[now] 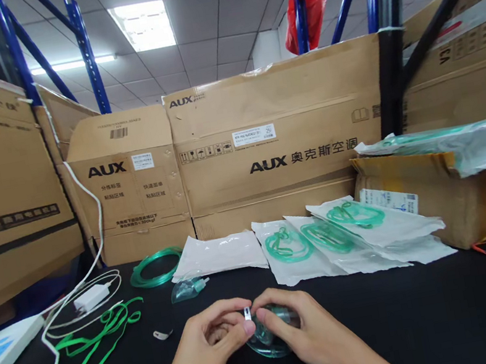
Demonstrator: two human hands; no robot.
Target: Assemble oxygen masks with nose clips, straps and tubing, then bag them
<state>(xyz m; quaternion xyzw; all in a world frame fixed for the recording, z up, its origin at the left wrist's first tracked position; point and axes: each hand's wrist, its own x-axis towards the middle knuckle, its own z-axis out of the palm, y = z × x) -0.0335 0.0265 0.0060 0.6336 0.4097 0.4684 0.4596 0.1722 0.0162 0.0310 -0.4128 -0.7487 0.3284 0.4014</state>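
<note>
The matte black tabletop (437, 323) is leaving a path open at front right; flat white pouches (375, 240) are barring the back, tangled green straps (108, 322) the left.

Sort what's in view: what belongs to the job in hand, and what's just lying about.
In the job:
clear mask
small silvery strip, at the left hand
likely also the loose metal piece, green strap, green tubing coil

Apparently just lying about:
power strip
white adapter
AUX cartons
red bag
</note>
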